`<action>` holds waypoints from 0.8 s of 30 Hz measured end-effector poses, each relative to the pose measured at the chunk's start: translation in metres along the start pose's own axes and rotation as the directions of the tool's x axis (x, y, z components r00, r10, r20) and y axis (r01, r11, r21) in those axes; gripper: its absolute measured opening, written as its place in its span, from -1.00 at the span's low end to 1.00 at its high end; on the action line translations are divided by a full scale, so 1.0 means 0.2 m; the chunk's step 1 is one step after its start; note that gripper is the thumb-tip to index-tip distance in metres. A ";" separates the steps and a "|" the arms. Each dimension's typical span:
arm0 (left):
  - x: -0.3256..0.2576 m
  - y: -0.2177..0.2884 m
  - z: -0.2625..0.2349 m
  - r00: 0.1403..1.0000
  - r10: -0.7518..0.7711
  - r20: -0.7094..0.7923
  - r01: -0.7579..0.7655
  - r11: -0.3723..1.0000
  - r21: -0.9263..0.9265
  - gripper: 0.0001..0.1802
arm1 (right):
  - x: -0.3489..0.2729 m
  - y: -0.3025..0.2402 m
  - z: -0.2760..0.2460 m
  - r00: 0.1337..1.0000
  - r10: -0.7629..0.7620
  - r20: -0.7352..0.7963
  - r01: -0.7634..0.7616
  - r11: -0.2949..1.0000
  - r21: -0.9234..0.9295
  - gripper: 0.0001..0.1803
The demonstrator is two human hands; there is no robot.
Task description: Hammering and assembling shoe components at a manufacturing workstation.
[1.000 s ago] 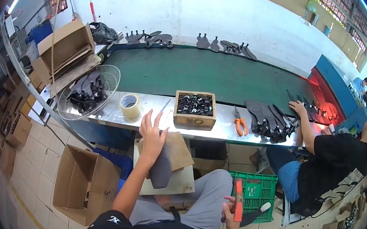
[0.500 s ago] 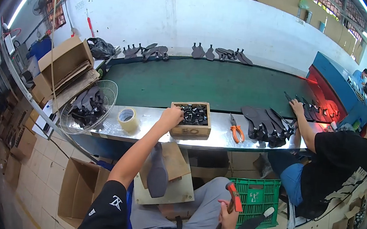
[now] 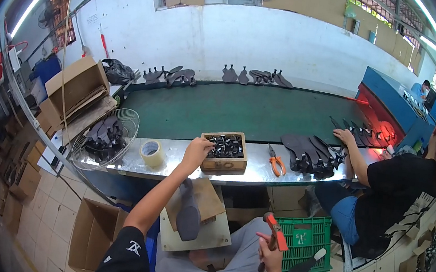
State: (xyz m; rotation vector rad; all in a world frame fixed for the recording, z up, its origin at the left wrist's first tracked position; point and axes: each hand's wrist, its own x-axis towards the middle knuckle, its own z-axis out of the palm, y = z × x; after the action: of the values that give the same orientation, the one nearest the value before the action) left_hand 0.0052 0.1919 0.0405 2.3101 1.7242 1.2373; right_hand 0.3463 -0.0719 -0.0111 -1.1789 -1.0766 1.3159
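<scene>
Right hand (image 3: 271, 257): low in the frame, right of centre, I see its fingers wrapped round the handle of a red-headed hammer (image 3: 280, 240), the head uppermost.
Sole (image 3: 188, 216): lower half, just left of centre; I find this dark grey piece lying over a brown pad (image 3: 211, 195) on a pale block (image 3: 202, 246), neither hand touching it.
Green crate (image 3: 320, 228): lower right, beside the person's knee.
Left hand (image 3: 197, 152): mid-frame, at the left side of a wooden box (image 3: 228, 165), fingers bent over the rim; I cannot tell whether they pinch anything.
Black pieces (image 3: 229, 146): small, shiny, heaped inside that box.
Metal bench (image 3: 179, 156): across the middle I count tape roll (image 3: 152, 152) left of the box, orange-handled pliers (image 3: 278, 166) right of it, then grouped dark soles (image 3: 308, 150).
Co-worker's hand (image 3: 344, 136): right of centre, at the near edge of the green belt (image 3: 205, 105).
White wall (image 3: 272, 40): upper frame, behind everything on the belt.
</scene>
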 end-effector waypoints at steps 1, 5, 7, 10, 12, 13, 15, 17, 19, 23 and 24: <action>-0.02 0.09 -0.06 0.996 -0.087 0.021 0.089 0.988 -0.123 -0.84 | -0.01 -0.04 0.00 1.000 0.012 0.023 -0.013 1.000 0.014 -0.74; -0.18 0.65 -0.31 0.935 -0.345 0.077 0.278 0.583 -0.764 -0.73 | 0.01 -0.29 0.07 0.986 -0.167 0.003 0.168 0.986 -0.015 -0.68; -0.35 0.87 -0.47 0.916 -0.373 0.147 0.301 0.394 -0.868 -0.65 | 0.01 -0.45 0.14 0.983 -0.170 0.066 0.170 0.985 0.000 -0.67; -0.59 1.09 -0.63 0.912 -0.364 0.187 0.277 0.212 -0.937 -0.64 | -0.02 -0.74 0.30 0.952 -0.235 0.194 0.225 0.972 0.075 -0.69; -0.66 1.16 -0.70 0.937 -0.313 0.157 0.254 0.300 -0.919 -0.73 | -0.01 -0.81 0.39 0.906 -0.349 0.242 0.342 0.937 0.068 -0.68; -0.67 1.17 -0.74 0.964 -0.250 0.086 0.192 0.437 -0.879 -0.74 | 0.01 -0.82 0.42 0.898 -0.342 0.276 0.332 0.939 0.084 -0.67; -0.71 1.16 -0.77 0.980 -0.195 0.033 0.138 0.555 -0.820 -0.74 | 0.01 -0.83 0.47 0.894 -0.317 0.318 0.304 0.948 0.090 -0.66; -0.75 1.14 -0.78 0.963 -0.260 0.074 0.180 0.413 -0.893 -0.68 | 0.00 -0.82 0.51 0.876 -0.309 0.371 0.285 0.951 0.118 -0.65; -0.78 1.14 -0.80 0.952 -0.296 0.078 0.207 0.436 -0.876 -0.63 | -0.01 -0.79 0.55 0.879 -0.308 0.365 0.281 0.951 0.126 -0.65; -0.82 1.08 -0.83 0.983 -0.154 -0.096 0.051 0.739 -0.672 -0.43 | 0.01 -0.73 0.62 0.881 -0.310 0.356 0.266 0.949 0.168 -0.67; -0.82 1.07 -0.84 0.986 -0.031 -0.165 -0.061 0.852 -0.520 -0.39 | 0.03 -0.71 0.62 0.882 -0.305 0.359 0.264 0.951 0.159 -0.67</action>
State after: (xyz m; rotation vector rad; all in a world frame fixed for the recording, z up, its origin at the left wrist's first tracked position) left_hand 0.0662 -0.0986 0.1556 1.9404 1.1878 1.6900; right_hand 0.2405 -0.0543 0.1449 -0.6635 -1.3817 1.3761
